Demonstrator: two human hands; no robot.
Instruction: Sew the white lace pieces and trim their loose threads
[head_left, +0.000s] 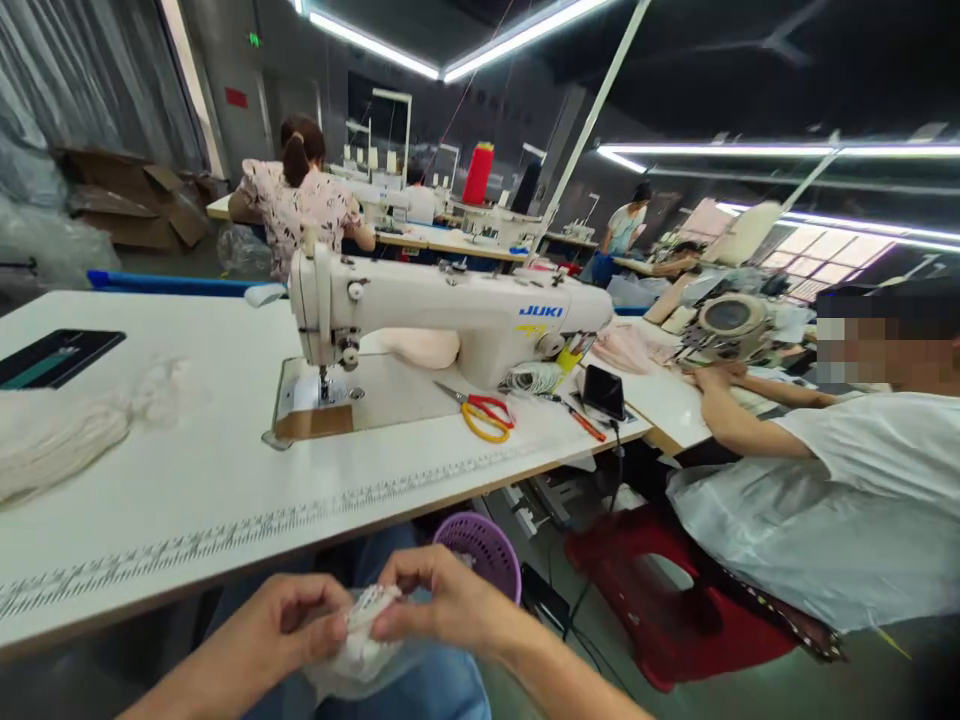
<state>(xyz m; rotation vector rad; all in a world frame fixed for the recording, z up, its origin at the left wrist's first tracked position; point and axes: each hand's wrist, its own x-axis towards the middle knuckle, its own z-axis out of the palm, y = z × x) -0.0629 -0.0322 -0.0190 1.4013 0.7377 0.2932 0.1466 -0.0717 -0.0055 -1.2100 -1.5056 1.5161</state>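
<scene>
Low in the head view, over my lap, a white bundle (pixel 367 620) with a clear plastic bag (pixel 345 680) around or under it is pinched between both hands. My left hand (pixel 300 625) grips its left side, thumb and fingers closed. From the right, my right hand (pixel 442 605) presses thumb and forefinger on its top. What exactly the bundle is cannot be made out. Beyond my hands stands a white sewing machine (pixel 450 300) on a white table (pixel 225 470). Scissors with red and yellow handles (pixel 487 415) lie in front of it.
A ruler strip (pixel 225 530) runs along the table's front edge. White cords (pixel 67 445) and a dark flat box (pixel 64 358) lie left. A phone (pixel 604 392) rests right. Below are a purple basket (pixel 487 550) and red stool (pixel 675 610). A co-worker (pixel 862 480) sits at right.
</scene>
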